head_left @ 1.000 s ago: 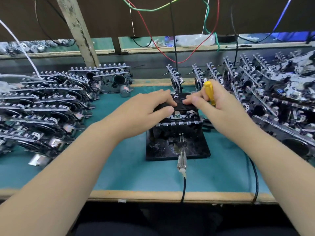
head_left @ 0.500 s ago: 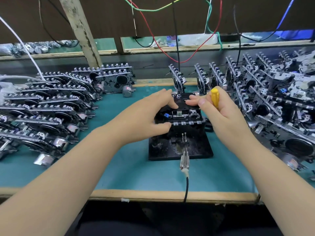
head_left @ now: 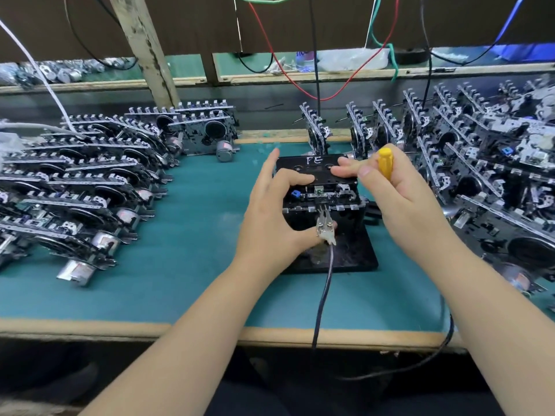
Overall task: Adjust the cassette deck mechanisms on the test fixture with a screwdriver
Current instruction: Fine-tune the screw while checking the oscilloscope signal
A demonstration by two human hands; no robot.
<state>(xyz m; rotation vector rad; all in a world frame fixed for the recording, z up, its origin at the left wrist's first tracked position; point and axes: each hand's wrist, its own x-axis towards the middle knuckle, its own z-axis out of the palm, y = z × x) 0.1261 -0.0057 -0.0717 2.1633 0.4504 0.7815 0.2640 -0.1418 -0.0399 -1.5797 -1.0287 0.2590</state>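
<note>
Both your hands on black cassette deck mechanism (head_left: 322, 190) marked "PE": left hand (head_left: 270, 217) pinches clip (head_left: 325, 228), right hand (head_left: 399, 193) grips yellow screwdriver (head_left: 385, 163).

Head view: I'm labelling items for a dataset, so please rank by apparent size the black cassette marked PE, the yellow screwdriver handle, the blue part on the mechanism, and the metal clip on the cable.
1. Black cassette marked PE
2. Metal clip and yellow screwdriver handle: similar; the right hand hides part of the handle, so unranked.
3. Blue part
</note>
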